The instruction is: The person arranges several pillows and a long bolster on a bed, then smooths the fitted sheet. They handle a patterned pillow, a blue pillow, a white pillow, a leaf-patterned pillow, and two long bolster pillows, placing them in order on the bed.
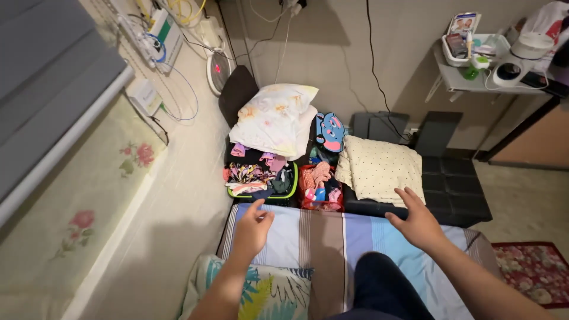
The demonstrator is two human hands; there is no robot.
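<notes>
My left hand (252, 228) hovers over the far left edge of a striped blue, brown and white bedsheet (323, 237), fingers loosely curled and holding nothing. My right hand (416, 220) reaches out with fingers spread above the sheet's far right edge, close to a cream dotted pillow (379, 169) that lies on a black bench (456, 189). Neither hand grips anything. My dark-trousered knee (379, 284) shows at the bottom.
Beyond the bed stand a green-rimmed basket (261, 192) and a red basket (320, 204), both full of clothes. A white floral pillow (275, 121) lies on top behind them. A leaf-print pillow (267, 293) is near left. A wall shelf (474, 80) is at the upper right, a red rug (533, 269) at right.
</notes>
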